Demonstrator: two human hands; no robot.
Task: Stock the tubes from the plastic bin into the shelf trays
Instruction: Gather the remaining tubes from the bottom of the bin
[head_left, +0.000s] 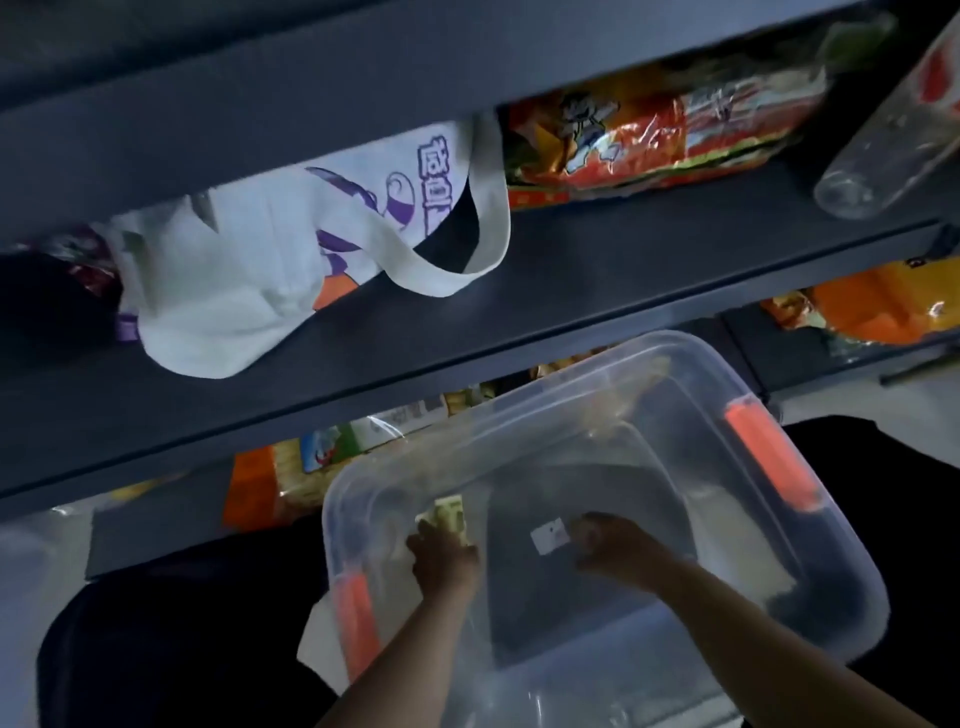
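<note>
Dark shelf (597, 270), tiers at 12 o'clock; one clear plastic bin (810, 545) at 6 o'clock, two orange latches. Left hand (441, 558) grips one yellowish tube (451, 514) inside bin. Right hand (618, 548) touches one white item (549, 538); closure unclear.

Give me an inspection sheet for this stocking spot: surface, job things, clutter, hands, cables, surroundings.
Surface: dark shelf, lower shelves beneath it.
Job's things: clear plastic bin with orange latches; small yellowish pack at the left hand; white label by the right hand; no tubes clearly made out.
Clutter: white tote bag, orange snack packs, clear bottle.
Hands: left hand grips the pack; right hand reaches inside the bin, grip unclear.
Cables: nothing seen.
Surroundings: dim; more packaged goods below.
</note>
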